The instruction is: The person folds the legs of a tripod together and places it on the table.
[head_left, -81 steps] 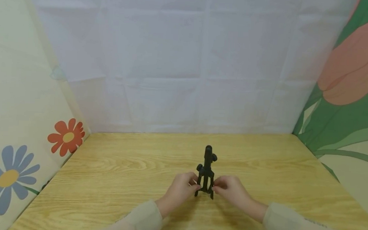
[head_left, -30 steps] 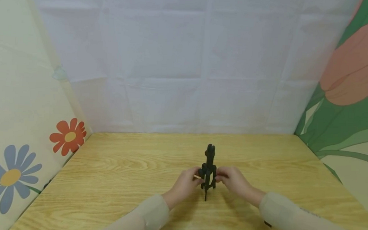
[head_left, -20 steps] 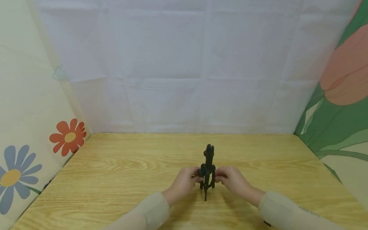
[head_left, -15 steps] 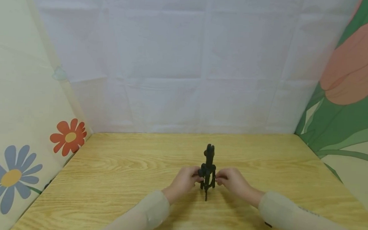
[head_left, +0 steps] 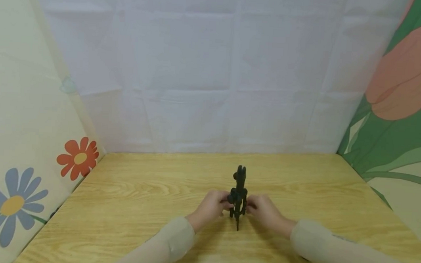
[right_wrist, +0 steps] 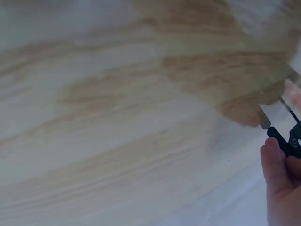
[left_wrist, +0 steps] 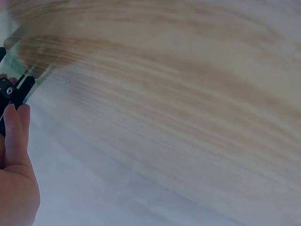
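Observation:
A small black tripod [head_left: 240,186] stands upright near the middle of the wooden table in the head view, one thin leg toward me. At its left side, my left hand [head_left: 210,208] pinches it near a side knob, thumb and fingers on the black part. Opposite, my right hand [head_left: 266,212] grips the leg on the right, its fingertips partly behind it. In the left wrist view only a piece of the black tripod [left_wrist: 19,92] shows at the left edge, above my fingers. The right wrist view catches another black leg [right_wrist: 277,141] against my fingertips.
The wood-grain table [head_left: 139,191] ends at a creased white cloth backdrop [head_left: 189,67]. Flower-printed panels stand on the left [head_left: 23,98] and right [head_left: 403,137]. The table's surface is shiny and shows reflections.
Since the earliest frame the tripod has turned, so one leg now points toward me. Both hands have shifted slightly up its sides. Most recently the right hand has moved a little left.

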